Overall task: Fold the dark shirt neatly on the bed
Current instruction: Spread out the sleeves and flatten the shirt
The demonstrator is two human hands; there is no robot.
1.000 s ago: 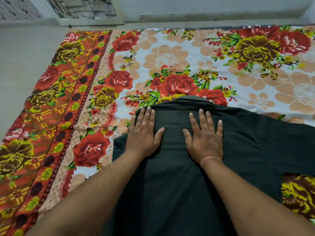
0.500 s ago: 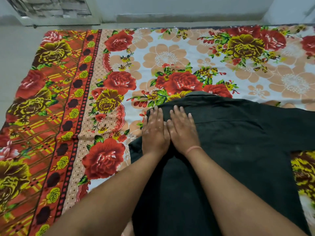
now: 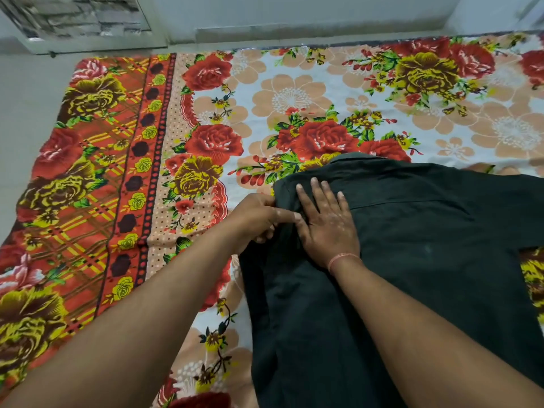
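Note:
The dark shirt (image 3: 426, 245) lies back-up on the floral bedsheet (image 3: 294, 92), collar pointing away from me, one sleeve spread out to the right. My right hand (image 3: 326, 225) rests flat, fingers apart, on the shirt's left shoulder. My left hand (image 3: 259, 219) is at the shirt's left edge right beside it, fingers curled and pinching the fabric of that edge. The left side of the shirt looks bunched inward below my hands.
The bedsheet's red and orange border (image 3: 88, 201) runs down the left, ending at the pale floor (image 3: 26, 119). A wall (image 3: 294, 16) lies beyond the far edge of the bed. A stone-patterned panel (image 3: 82, 16) is at the top left.
Both hands slid left across the shirt from the upper back to its left shoulder. My left hand went from flat on the cloth to pinching the left edge.

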